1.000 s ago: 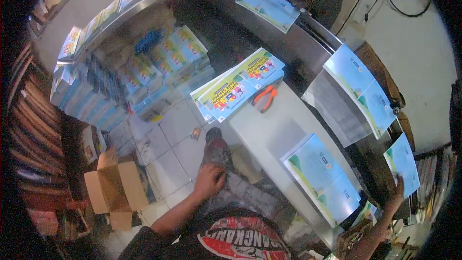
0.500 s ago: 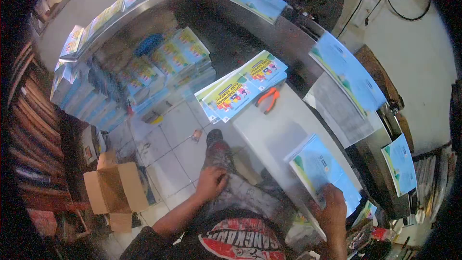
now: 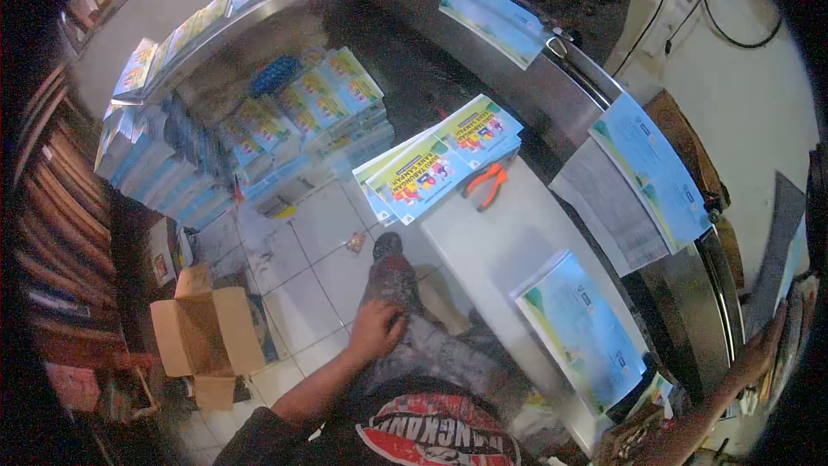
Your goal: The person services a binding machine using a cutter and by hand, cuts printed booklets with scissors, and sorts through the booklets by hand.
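My left hand point(image 3: 378, 329) rests on my thigh with its fingers curled in, nothing visible in them. At the far right, my right hand point(image 3: 766, 342) grips the lower end of a printed booklet point(image 3: 781, 246), tilted up so a grey side and a strip of light blue show. Nearer to me, a stack of blue printed booklets point(image 3: 586, 328) lies on the white bench top point(image 3: 504, 246). Pliers with orange handles point(image 3: 486, 186) lie at its far end, beside a stack of yellow and blue booklets point(image 3: 448, 160).
A long metal machine rail point(image 3: 595, 95) on the right carries blue booklets point(image 3: 496, 17) and an opened booklet with grey pages point(image 3: 617, 207). Tall booklet stacks point(image 3: 164, 164) stand on the left. An open cardboard box point(image 3: 207, 332) sits on the tiled floor point(image 3: 302, 293).
My right hand has left the blue stack on the bench and moved right, lifting the booklet from the rail's near end. Booklets on the rail have shifted. My left hand stays put.
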Demonstrator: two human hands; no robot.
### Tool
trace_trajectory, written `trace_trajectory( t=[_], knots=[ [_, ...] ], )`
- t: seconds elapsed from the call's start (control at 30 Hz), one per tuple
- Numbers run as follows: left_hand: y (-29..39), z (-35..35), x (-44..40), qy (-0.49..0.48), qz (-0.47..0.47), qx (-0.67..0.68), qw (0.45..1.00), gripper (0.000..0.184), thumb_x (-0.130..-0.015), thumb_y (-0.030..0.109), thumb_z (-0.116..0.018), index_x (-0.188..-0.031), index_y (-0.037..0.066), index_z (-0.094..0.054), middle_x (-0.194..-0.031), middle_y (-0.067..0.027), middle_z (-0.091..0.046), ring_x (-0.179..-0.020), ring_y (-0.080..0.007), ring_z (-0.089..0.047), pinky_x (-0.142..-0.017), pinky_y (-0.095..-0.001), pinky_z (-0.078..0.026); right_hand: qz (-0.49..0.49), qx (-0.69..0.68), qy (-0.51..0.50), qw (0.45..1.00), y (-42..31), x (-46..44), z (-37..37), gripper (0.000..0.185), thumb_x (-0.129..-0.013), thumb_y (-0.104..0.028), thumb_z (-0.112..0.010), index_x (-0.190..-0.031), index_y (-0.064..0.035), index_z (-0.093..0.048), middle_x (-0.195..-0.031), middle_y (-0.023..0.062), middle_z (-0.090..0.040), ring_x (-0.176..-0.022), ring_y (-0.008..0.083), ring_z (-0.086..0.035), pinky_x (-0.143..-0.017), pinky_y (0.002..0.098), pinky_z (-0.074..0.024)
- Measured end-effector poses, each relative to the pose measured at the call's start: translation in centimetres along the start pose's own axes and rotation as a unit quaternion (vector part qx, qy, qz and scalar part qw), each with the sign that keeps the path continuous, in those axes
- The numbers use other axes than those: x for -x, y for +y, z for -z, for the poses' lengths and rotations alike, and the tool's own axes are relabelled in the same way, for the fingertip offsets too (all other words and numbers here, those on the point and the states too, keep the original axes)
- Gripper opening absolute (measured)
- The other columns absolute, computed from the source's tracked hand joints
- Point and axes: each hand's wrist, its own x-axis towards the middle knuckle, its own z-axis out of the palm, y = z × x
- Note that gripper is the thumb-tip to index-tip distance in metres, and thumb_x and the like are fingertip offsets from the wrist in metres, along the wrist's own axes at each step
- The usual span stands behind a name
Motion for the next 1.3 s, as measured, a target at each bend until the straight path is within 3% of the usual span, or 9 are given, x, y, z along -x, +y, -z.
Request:
trace_trajectory(
  t=[0.07, 0.1, 0.4, 0.47, 0.53, 0.73, 1.13, 1.2, 1.3],
  knots=[
    [0.2, 0.0, -0.1, 0.001, -0.007, -0.001, 1.000, 0.022, -0.077, 0.019, -0.060, -0.093, 0.004, -0.063, -0.098, -0.0142, -0.061, -0.094, -0.0346, -0.053, -0.083, -0.0441, -0.042, 0.072, 0.011, 0.026, 0.997, 5.1, 1.4, -4.1, 0.047, -0.089, 0.001, -0.037, -0.135, -0.0036, -0.041, -0.136, 0.0122, -0.046, -0.126, 0.0260, -0.043, -0.104, 0.0352, -0.0337],
    [0.4, 0.1, -0.1, -0.008, 0.002, -0.013, 1.000, 0.022, -0.078, 0.019, -0.060, -0.093, 0.004, -0.063, -0.098, -0.0143, -0.061, -0.094, -0.0347, -0.053, -0.083, -0.0440, -0.042, -0.072, -0.215, -0.035, 0.973, 4.7, 3.7, -6.4, 0.048, -0.090, 0.002, -0.037, -0.136, -0.0068, -0.040, -0.137, 0.0127, -0.044, -0.127, 0.0269, -0.042, -0.104, 0.0354, -0.0337],
    [0.1, -0.2, 0.1, -0.021, -0.008, -0.018, 1.000, 0.022, -0.078, 0.019, -0.060, -0.095, 0.005, -0.063, -0.101, -0.0142, -0.059, -0.097, -0.0341, -0.052, -0.085, -0.0434, -0.042, -0.036, -0.048, -0.276, 0.959, 5.6, 13.6, -9.6, 0.042, -0.091, -0.005, -0.044, -0.133, -0.0041, -0.043, -0.137, 0.0150, -0.043, -0.128, 0.0302, -0.039, -0.103, 0.0397, -0.0341],
    [-0.2, -0.5, 0.0, -0.018, -0.014, -0.015, 1.000, 0.023, -0.078, 0.019, -0.060, -0.096, 0.005, -0.063, -0.102, -0.0140, -0.059, -0.097, -0.0339, -0.051, -0.086, -0.0435, -0.041, -0.170, -0.293, -0.211, 0.917, -1.1, 12.5, -6.5, 0.042, -0.088, -0.009, -0.052, -0.129, -0.0009, -0.046, -0.135, 0.0164, -0.045, -0.127, 0.0322, -0.041, -0.103, 0.0399, -0.0342],
    [-0.4, -0.7, -0.1, 0.001, -0.033, -0.012, 0.999, 0.023, -0.078, 0.020, -0.060, -0.096, 0.005, -0.063, -0.101, -0.0136, -0.059, -0.098, -0.0336, -0.051, -0.086, -0.0434, -0.041, -0.037, -0.124, -0.279, 0.951, -5.3, 12.3, -5.1, 0.045, -0.083, -0.014, -0.060, -0.125, 0.0011, -0.049, -0.132, 0.0186, -0.047, -0.123, 0.0345, -0.043, -0.103, 0.0408, -0.0336],
    [0.4, 0.2, 0.0, -0.037, 0.004, -0.016, 0.999, 0.026, -0.077, 0.021, -0.061, -0.099, 0.007, -0.063, -0.100, -0.0131, -0.059, -0.098, -0.0335, -0.051, -0.087, -0.0426, -0.041, 0.160, -0.124, -0.426, 0.882, -24.9, 13.2, 3.2, 0.069, -0.071, -0.035, -0.072, -0.126, -0.0026, -0.046, -0.137, 0.0181, -0.040, -0.122, 0.0374, -0.042, -0.099, 0.0453, -0.0369],
    [0.3, 0.8, -0.2, -0.025, -0.013, 0.006, 1.000, 0.025, -0.079, 0.020, -0.059, -0.099, 0.004, -0.061, -0.105, -0.0149, -0.059, -0.099, -0.0353, -0.052, -0.088, -0.0445, -0.040, 0.071, -0.291, -0.569, 0.766, -23.6, 8.8, 4.2, 0.048, -0.074, -0.020, -0.070, -0.116, -0.0023, -0.056, -0.115, 0.0213, -0.057, -0.105, 0.0373, -0.055, -0.092, 0.0412, -0.0434],
    [-0.7, 0.2, -0.1, -0.018, -0.018, 0.010, 1.000, 0.024, -0.079, 0.019, -0.059, -0.098, 0.004, -0.061, -0.103, -0.0150, -0.060, -0.098, -0.0353, -0.052, -0.087, -0.0446, -0.041, -0.017, -0.180, -0.525, 0.832, -21.4, 5.3, 5.0, 0.031, -0.079, -0.013, -0.061, -0.108, -0.0025, -0.058, -0.098, 0.0190, -0.064, -0.086, 0.0325, -0.063, -0.082, 0.0386, -0.0482],
    [-0.7, 0.1, 0.0, -0.016, -0.026, 0.007, 1.000, 0.024, -0.079, 0.019, -0.059, -0.098, 0.004, -0.061, -0.100, -0.0149, -0.060, -0.096, -0.0352, -0.053, -0.085, -0.0450, -0.041, -0.052, -0.069, -0.395, 0.914, -11.1, 4.2, 2.0, 0.029, -0.087, -0.016, -0.052, -0.113, -0.0017, -0.058, -0.112, 0.0211, -0.060, -0.102, 0.0273, -0.059, -0.089, 0.0356, -0.0451]
  ],
)
